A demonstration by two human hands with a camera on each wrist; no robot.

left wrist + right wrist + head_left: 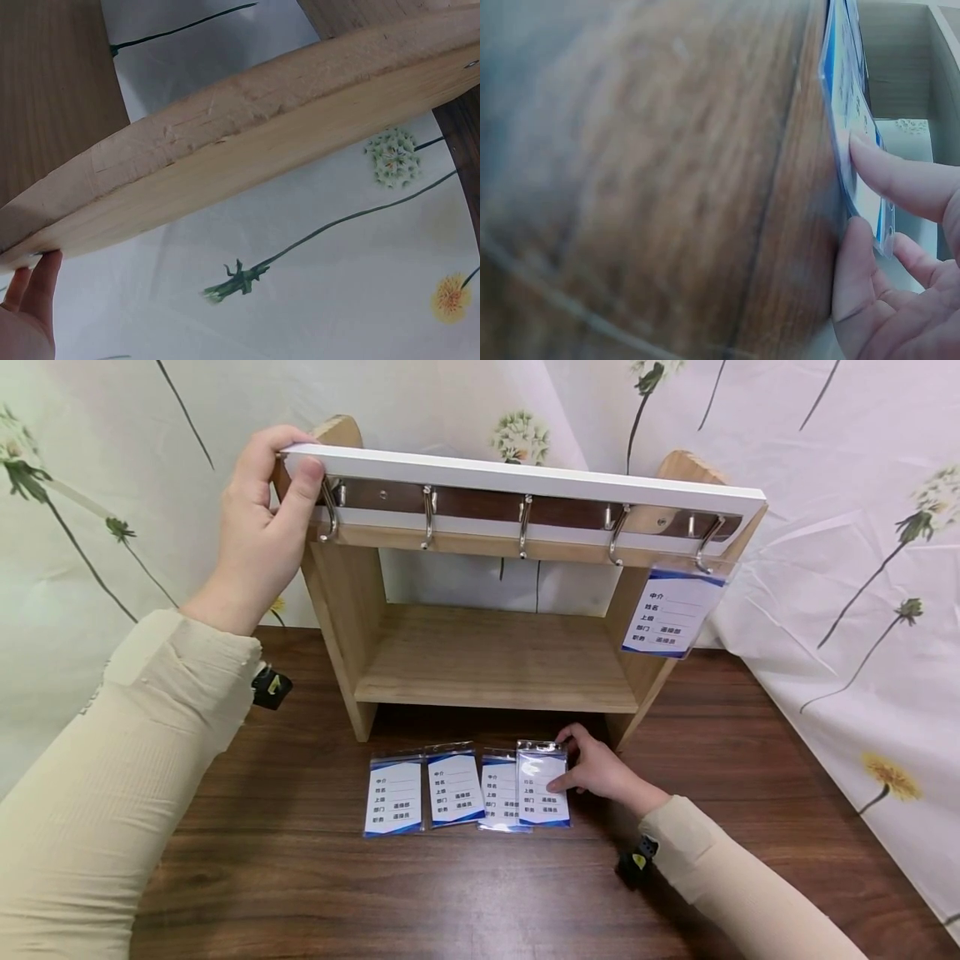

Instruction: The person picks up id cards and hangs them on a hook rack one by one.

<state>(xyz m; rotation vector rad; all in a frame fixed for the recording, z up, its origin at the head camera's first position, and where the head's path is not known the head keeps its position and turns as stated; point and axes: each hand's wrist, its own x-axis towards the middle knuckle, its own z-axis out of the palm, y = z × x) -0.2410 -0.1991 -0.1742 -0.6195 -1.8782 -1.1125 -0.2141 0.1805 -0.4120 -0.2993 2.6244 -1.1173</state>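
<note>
My left hand (pixel 262 527) grips the left end of a white hook rail (pixel 525 472) on a wooden rack (pixel 495 652), thumb on the rail's front. In the left wrist view its fingertips touch the rack's wooden side panel (pixel 247 135). Low at the front, my right hand (pixel 600 768) pinches the right edge of a clear-sleeved ID badge (pixel 534 787), thumb over its face. This badge overlaps another badge (pixel 495 793). Two more badges, one (pixel 456 789) in the middle and one (pixel 394 797) at far left, lie beside them. A further badge (pixel 670 614) hangs from the rightmost hook (pixel 707 547).
Several metal hooks, among them a middle hook (pixel 524 527), line the rail. Under the rack lies a dark wooden tabletop (pixel 337 893). Flower-printed white cloth (pixel 465 410) hangs behind and at the sides. The rack's lower shelf (pixel 495 681) sits just behind the badges.
</note>
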